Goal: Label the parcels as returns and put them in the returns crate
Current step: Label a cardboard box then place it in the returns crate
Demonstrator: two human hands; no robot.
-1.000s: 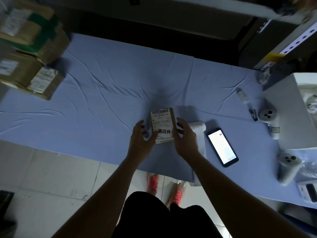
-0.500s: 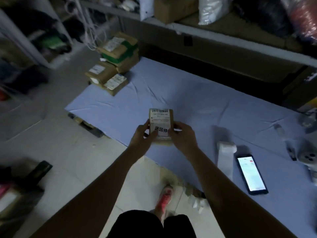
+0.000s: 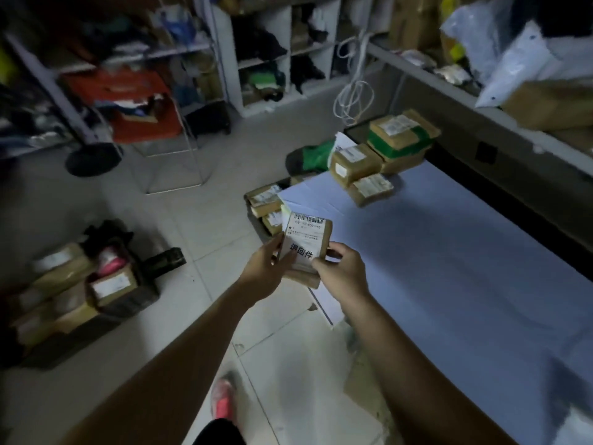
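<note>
A small brown parcel (image 3: 305,242) with a white barcode label and a black-lettered returns sticker is held in the air, over the left edge of the blue-covered table (image 3: 449,268). My left hand (image 3: 268,271) grips its left side and my right hand (image 3: 340,271) pinches its right side. A dark crate (image 3: 253,216) on the floor beside the table's left end holds several brown parcels; it lies just beyond the held parcel. More brown parcels (image 3: 378,155) are stacked on the table's far left corner.
Another dark crate (image 3: 128,303) with parcels stands on the tiled floor at the left. A green bag (image 3: 311,157) lies behind the table. Shelving full of goods lines the back and the right. My red shoe (image 3: 223,399) shows below.
My view has swung left from the table to the floor and crates. Both hands have lifted the parcel off the table and carried it leftward past the table's edge.
</note>
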